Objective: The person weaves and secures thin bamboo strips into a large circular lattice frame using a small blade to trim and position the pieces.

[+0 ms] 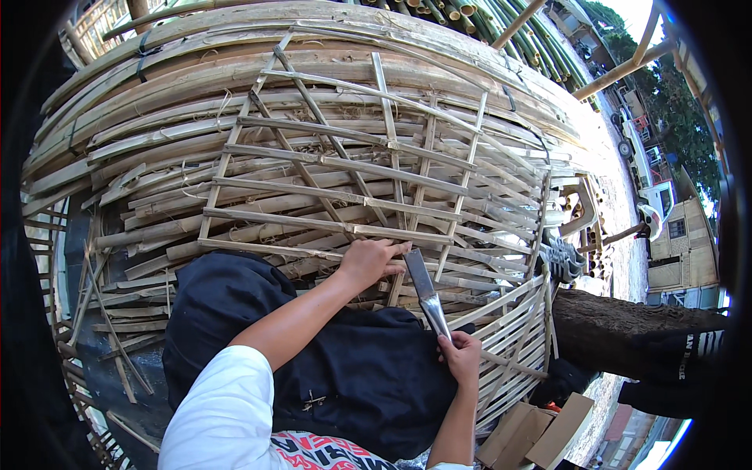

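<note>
A flat lattice frame of bamboo slats point(301, 162) lies in front of me, its thin crosspieces laid over longer strips. My left hand point(370, 263) is at the frame's near edge, closed over the lowest bamboo slat point(270, 249), with its index finger stretched to the right. My right hand point(460, 354) grips the shiny metal handle of a broad-bladed knife point(421, 274). The blade points away from me, and its blunt, square tip is close beside my left fingertips. Whether the blade touches the frame I cannot tell.
Split bamboo strips point(157, 211) are piled beneath and beyond the frame. Another slatted panel point(513, 333) leans at the right, near a tree trunk point(627, 329) and an open cardboard box point(540, 439). Green bamboo poles point(525, 47) lie at the back. A white truck point(656, 200) stands farther right.
</note>
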Tool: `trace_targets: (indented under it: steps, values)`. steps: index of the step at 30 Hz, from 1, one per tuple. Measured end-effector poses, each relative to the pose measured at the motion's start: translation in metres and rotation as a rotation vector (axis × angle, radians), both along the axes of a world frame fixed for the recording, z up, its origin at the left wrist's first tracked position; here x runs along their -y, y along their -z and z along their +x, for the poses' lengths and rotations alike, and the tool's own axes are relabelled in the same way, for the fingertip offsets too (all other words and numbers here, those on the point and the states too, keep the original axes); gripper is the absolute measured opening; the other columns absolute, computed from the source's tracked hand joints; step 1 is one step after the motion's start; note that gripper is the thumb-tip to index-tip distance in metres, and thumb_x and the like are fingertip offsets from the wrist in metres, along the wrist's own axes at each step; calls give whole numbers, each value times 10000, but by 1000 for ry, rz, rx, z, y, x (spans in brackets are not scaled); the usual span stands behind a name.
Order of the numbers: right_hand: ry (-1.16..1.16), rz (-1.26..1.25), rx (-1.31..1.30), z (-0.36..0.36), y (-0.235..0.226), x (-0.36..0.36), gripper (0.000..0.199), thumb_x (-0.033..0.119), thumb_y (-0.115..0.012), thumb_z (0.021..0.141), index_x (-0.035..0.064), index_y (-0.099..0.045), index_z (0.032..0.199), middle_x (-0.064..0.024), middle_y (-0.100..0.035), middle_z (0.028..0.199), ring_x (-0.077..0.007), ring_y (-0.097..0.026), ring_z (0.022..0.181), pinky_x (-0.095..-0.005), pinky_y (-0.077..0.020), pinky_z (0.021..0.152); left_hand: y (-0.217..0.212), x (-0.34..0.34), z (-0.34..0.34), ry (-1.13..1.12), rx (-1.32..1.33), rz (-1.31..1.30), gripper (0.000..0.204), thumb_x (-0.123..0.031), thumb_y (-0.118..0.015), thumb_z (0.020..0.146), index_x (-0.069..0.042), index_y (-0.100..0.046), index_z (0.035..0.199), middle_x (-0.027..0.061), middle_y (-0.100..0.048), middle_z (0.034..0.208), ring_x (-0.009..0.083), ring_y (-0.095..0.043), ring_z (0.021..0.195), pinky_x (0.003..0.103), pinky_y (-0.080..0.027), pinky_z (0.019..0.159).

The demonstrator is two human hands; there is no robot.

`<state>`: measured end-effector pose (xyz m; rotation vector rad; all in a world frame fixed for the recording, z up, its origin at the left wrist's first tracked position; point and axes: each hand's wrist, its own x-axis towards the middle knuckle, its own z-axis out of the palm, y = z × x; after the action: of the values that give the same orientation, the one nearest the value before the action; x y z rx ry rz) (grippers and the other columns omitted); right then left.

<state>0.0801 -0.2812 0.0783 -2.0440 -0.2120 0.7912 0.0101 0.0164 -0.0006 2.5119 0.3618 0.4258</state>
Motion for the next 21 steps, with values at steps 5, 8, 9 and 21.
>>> trace_targets:
  steps: [5,8,9,21]
  values:
    - [-17,-58,36,2,0,1,224,152,-808,868,-46,-710,903,-43,-674,685,-79,-607,542,-218,-474,490,0,-1,0,5,-54,-26,595,-557,-650,837,-284,-615,1364,43,-696,942,263,-716,801,379,-578,685]
    - [-19,-23,28,6,5,10,219,146,-805,869,-48,-708,899,-49,-681,692,-82,-613,545,-220,-477,490,-5,1,1,9,-42,-10,595,-552,-653,836,-283,-614,1365,42,-696,944,261,-716,801,380,-578,686]
    - [-10,3,19,5,6,9,216,143,-802,870,-49,-707,898,-50,-684,695,-84,-617,547,-221,-478,489,-5,1,0,6,-46,-11,595,-552,-653,836,-283,-614,1365,42,-696,944,261,-716,801,380,-578,686]
    - [-8,-56,23,11,5,6,263,177,-840,832,-40,-711,904,-37,-677,700,-76,-612,558,-218,-492,493,-1,1,1,4,-19,-14,578,-549,-656,838,-266,-633,1342,56,-700,941,261,-715,806,378,-573,686]
